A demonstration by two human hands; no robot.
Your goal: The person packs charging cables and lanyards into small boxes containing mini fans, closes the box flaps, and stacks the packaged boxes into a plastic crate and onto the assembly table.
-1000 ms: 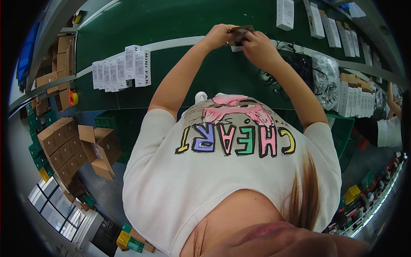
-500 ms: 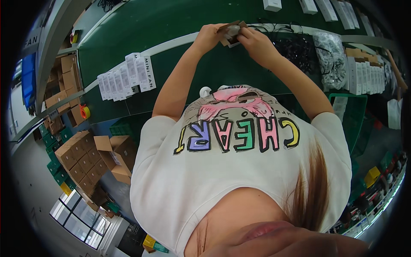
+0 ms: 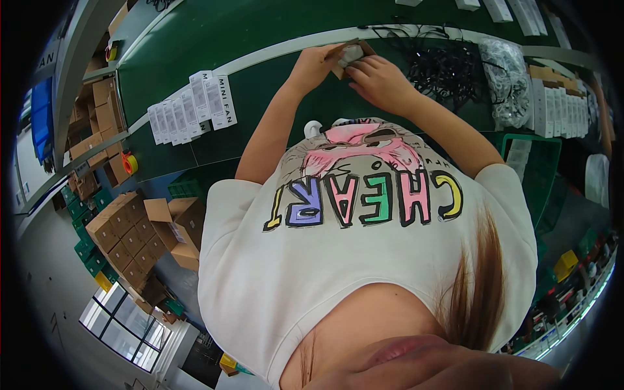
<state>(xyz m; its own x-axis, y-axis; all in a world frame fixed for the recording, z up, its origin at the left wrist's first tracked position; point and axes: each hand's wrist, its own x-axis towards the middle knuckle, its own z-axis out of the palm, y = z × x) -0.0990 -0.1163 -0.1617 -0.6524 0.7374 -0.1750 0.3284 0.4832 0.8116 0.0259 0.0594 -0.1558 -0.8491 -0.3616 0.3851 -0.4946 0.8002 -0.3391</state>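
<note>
A small carton [image 3: 337, 71] with brown inner flaps is tilted open between my hands over the green worktop. In its mouth shows a whitish, clear-wrapped item [image 3: 351, 54], whose kind I cannot make out. My left hand [image 3: 313, 67] grips the carton's left side, with some fingers hidden behind a flap. Curled fingers of my right hand [image 3: 380, 79] rest against the carton's near right side, close to the wrapped item. A tangle of black cables [image 3: 445, 77] lies just right of my right hand.
Several slim white boxes [image 3: 188, 112] lean in a row at the left. Clear plastic bags [image 3: 504, 84] are heaped at the right, beside more white boxes [image 3: 562, 110]. A green crate [image 3: 551, 156] stands near the right edge. An open cardboard box [image 3: 179, 224] sits lower left.
Both hands and the carton have come slightly nearer to me. My right fingers have shifted from the right flap to the carton's near side.
</note>
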